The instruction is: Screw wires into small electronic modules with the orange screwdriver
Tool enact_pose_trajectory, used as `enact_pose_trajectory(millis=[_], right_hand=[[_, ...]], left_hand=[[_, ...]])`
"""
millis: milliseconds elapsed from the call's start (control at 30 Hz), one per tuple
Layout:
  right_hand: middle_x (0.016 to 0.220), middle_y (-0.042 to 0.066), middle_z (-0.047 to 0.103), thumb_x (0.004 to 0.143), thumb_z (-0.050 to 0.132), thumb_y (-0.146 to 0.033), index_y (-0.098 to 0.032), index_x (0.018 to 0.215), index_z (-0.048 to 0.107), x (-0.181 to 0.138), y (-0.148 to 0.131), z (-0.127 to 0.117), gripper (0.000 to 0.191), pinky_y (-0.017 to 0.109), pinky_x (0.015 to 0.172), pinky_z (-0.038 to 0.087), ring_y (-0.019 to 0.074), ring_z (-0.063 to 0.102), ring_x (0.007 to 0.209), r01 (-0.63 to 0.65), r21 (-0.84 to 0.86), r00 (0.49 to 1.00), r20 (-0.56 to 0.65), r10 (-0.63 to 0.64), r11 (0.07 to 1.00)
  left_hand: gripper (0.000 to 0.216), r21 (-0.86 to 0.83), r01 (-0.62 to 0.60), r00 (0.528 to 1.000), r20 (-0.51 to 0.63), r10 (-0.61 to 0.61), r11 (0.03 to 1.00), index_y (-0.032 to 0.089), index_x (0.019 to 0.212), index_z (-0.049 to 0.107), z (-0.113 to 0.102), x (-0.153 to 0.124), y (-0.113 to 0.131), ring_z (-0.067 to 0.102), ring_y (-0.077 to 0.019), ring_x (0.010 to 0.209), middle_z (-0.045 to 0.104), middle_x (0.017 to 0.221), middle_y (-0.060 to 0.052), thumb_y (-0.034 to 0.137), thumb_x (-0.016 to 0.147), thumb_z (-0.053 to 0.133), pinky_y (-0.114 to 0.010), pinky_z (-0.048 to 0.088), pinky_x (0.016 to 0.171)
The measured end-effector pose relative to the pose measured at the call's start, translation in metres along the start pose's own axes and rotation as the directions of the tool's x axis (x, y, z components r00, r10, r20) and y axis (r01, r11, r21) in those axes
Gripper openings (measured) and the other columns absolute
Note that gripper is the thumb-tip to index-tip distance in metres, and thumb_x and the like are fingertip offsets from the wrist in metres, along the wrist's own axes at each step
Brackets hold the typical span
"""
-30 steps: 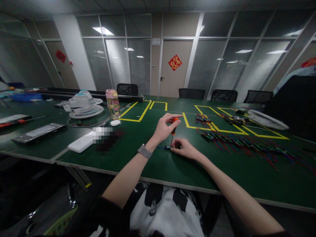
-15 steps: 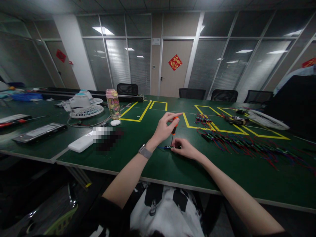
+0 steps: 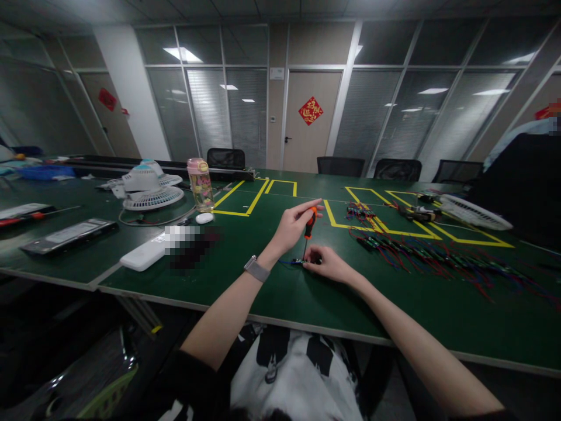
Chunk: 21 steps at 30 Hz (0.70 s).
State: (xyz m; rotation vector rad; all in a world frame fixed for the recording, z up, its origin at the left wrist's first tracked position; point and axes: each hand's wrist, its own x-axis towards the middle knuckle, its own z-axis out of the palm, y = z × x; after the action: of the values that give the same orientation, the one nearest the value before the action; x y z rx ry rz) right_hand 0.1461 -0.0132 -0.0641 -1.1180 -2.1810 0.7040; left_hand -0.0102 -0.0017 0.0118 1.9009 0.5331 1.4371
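Note:
My left hand [image 3: 291, 227], with a watch at the wrist, is closed on the orange-and-black handle of a screwdriver [image 3: 309, 229]. Its thumb and fingers lie along the handle, index finger stretched forward. The screwdriver stands nearly upright, its thin shaft pointing down at a small green circuit board [image 3: 298, 261] on the table. My right hand [image 3: 328, 264] rests on the table and pinches the right side of that board, partly covering it. A blue wire [image 3: 286, 262] leaves the board on the left. Where exactly the tip meets the board is too small to tell.
The green table [image 3: 263, 295] bears yellow tape outlines. Several wired circuit boards [image 3: 432, 257] lie in a row at right, beside a white fan part [image 3: 475, 213]. At left are a drink bottle [image 3: 201, 186], a white fan [image 3: 151, 190], a white case [image 3: 151, 250] and a hard drive [image 3: 72, 235].
My left fingers have shifted around the screwdriver's handle, and more of its orange top shows. My right hand and the board have stayed in place.

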Motion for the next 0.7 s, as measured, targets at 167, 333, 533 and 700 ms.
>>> enact_pose_trajectory(millis=[167, 333, 533, 700], right_hand=[[0.068, -0.001, 0.057, 0.073, 0.061, -0.019, -0.016, 0.078, 0.059, 0.0001, 0.0011, 0.0001, 0.007, 0.023, 0.06, 0.04, 0.012, 0.052, 0.063, -0.01, -0.001, 1.0, 0.002, 0.01, 1.0], [0.068, -0.001, 0.057, 0.073, 0.061, -0.019, -0.016, 0.078, 0.059, -0.0003, -0.0008, -0.0006, 0.007, 0.023, 0.06, 0.04, 0.0121, 0.051, 0.063, -0.017, -0.011, 1.0, 0.005, 0.017, 1.0], [0.068, -0.001, 0.056, 0.072, 0.061, -0.018, -0.016, 0.078, 0.058, 0.0003, -0.0005, -0.0004, 0.006, 0.023, 0.06, 0.04, 0.0119, 0.051, 0.063, -0.009, -0.008, 1.0, 0.007, 0.009, 1.0], [0.067, -0.001, 0.056, 0.072, 0.061, -0.019, -0.015, 0.077, 0.058, 0.0007, 0.0014, 0.0008, 0.007, 0.023, 0.058, 0.039, 0.0113, 0.05, 0.06, -0.007, -0.004, 1.0, -0.003, 0.007, 1.0]], left_hand=[[0.025, 0.172, -0.067, 0.994, -0.077, 0.081, 0.983, 0.021, 0.105, 0.069, 0.0003, -0.0015, 0.0009, 0.058, -0.0139, 0.087, 0.062, 0.098, -0.006, 0.027, 0.081, 0.062, -0.027, 0.047, 0.081], [0.031, 0.036, -0.027, 0.999, -0.017, 0.028, 0.999, 0.021, 0.114, 0.065, -0.0003, -0.0001, 0.0007, 0.059, -0.0146, 0.097, 0.062, 0.109, -0.008, 0.021, 0.091, 0.045, -0.029, 0.046, 0.086], [0.025, 0.177, -0.056, 0.994, -0.085, 0.072, 0.983, 0.021, 0.105, 0.069, 0.0009, -0.002, 0.0018, 0.058, -0.0135, 0.087, 0.061, 0.096, -0.005, 0.027, 0.082, 0.062, -0.026, 0.048, 0.08], [0.028, 0.151, -0.054, 0.994, -0.085, 0.068, 0.987, 0.022, 0.11, 0.067, 0.0003, 0.0001, 0.0003, 0.056, -0.0156, 0.103, 0.06, 0.109, -0.006, 0.023, 0.09, 0.048, -0.028, 0.044, 0.091]])
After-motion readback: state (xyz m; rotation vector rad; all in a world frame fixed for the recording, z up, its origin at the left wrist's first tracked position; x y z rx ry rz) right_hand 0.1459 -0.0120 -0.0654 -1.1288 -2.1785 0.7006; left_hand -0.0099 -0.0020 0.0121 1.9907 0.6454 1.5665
